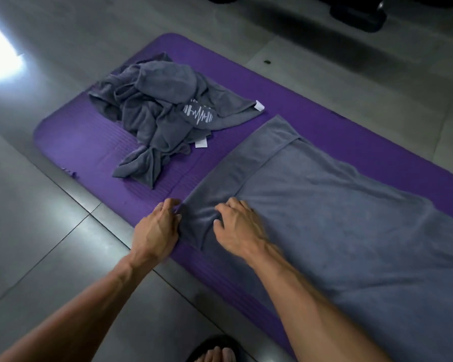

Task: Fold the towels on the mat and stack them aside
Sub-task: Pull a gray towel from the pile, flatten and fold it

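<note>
Nearest the camera: a foot in a dark sandal (215, 351) on the grey tile floor (37, 231). Both forearms reach forward to the near-left corner of the spread towel (338, 218), grey, lying flat on the purple mat (89, 142). Left hand (156, 228) sits at the corner's outer edge, fingers curled and pinching the cloth there, though blur makes the exact pinch hard to confirm. Right hand (237, 226) rests just inside on the towel, fingers bent and bunching fabric between the two hands.

Key relation: towel's long axis runs from that gripped corner away to the right and out of view, along the mat; its short edge runs from the hands up toward the far corner, where a narrow strip is already turned over. Both hands are on the same near corner, left one nearer the mat edge. Judged next: carry this end rightward along the long axis to halve it.

Room: bare mat to the left of the hands, floor just beside. Farther back, the crumpled towel pile (165, 116) sits near the mat's far-left end, apart from the spread towel, unfolded. No stack visible yet.
</note>
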`<state>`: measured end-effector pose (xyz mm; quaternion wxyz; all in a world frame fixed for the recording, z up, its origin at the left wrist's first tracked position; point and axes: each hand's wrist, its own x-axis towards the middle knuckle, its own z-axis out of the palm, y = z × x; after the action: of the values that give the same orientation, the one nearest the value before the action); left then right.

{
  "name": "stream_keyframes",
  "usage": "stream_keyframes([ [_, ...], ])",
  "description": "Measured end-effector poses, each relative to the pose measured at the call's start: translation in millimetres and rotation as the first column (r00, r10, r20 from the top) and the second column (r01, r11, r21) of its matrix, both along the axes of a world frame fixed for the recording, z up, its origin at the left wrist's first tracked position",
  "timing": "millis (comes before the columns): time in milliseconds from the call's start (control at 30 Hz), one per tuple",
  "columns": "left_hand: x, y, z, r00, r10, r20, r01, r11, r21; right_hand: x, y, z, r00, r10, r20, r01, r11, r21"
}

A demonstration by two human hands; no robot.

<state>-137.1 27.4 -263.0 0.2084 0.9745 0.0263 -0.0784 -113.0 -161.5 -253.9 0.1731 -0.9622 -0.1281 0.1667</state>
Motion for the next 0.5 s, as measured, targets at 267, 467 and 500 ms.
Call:
stream_keyframes([
  [267, 33, -4, -13, 0.974, -0.011, 0.227, -0.018, 0.992, 0.127, 93, -49, 7, 0.946, -0.282, 0.157, 0.25, 0.948, 0.197],
  [467, 60, -41, -33, 0.972, -0.142, 0.188, 0.119, 0.984, 0.13, 199, -112, 0, 0.819, -0.542, 0.189, 0.539, 0.839, 0.07],
  [500, 58, -45, -36, 0.969, -0.167, 0.182, 0.144, 0.981, 0.134, 208, -115, -5, 0.827, -0.54, 0.155, 0.545, 0.839, 0.015],
])
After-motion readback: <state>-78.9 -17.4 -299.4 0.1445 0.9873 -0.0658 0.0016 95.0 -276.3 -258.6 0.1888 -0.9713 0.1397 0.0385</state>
